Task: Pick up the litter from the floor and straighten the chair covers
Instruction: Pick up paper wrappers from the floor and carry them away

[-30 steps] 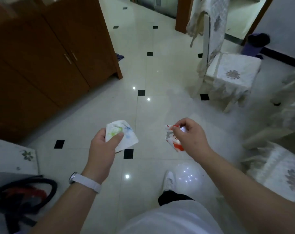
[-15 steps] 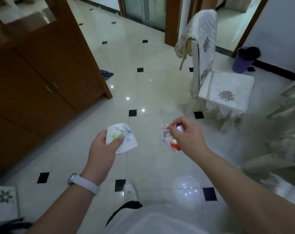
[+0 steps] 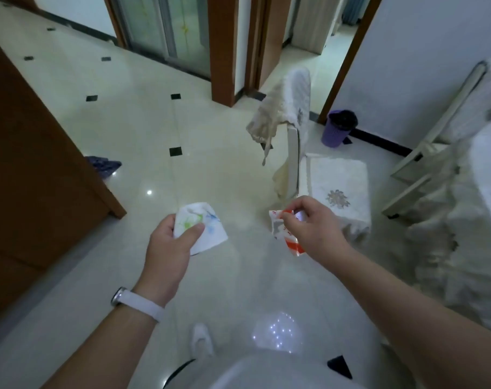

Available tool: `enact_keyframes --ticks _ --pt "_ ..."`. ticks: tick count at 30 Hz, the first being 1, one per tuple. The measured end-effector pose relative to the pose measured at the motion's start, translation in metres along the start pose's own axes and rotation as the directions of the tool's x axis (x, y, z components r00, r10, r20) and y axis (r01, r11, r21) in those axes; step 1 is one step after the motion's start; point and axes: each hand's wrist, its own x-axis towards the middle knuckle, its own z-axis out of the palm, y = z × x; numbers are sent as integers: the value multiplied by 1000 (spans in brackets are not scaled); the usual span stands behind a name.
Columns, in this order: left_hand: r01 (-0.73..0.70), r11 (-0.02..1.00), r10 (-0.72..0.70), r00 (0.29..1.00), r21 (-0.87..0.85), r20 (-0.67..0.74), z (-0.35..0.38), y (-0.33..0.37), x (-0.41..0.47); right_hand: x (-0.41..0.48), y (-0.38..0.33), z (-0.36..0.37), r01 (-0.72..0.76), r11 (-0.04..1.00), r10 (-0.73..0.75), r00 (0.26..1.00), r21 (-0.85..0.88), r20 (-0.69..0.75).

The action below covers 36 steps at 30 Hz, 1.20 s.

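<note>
In the head view, a crumpled white paper [image 3: 210,234] is being pinched under the thumb of the left hand [image 3: 168,248]. A red-and-white wrapper [image 3: 279,234] is being gripped by the curled fingertips of the right hand [image 3: 314,228]. Ahead, a chair cover [image 3: 283,108] is hanging askew near the purple bin [image 3: 338,129]. Held only by its top edge, the wrapper could be dropped in transit.

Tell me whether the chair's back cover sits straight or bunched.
Bunched: the back cover hangs gathered off one side of the backrest, a tie dangling, most of the white backrest bare.
</note>
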Motion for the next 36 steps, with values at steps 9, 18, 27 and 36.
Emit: enact_keyframes --ticks 9,18,27,36 --pt "-46 999 41 987 29 157 6 56 165 132 -71 47 5 1000 -7 994 -21 -111" --pt "-9 988 -20 983 156 185 75 69 311 286 -48 46 -67 997 74 984 47 -161" --pt "-96 973 55 979 210 196 178 141 435 448 -56 21 -90 984 110 986 157 -129" --pt "-87 982 33 951 166 308 235 171 534 538 -62 8 -144 959 204 949 243 -242"
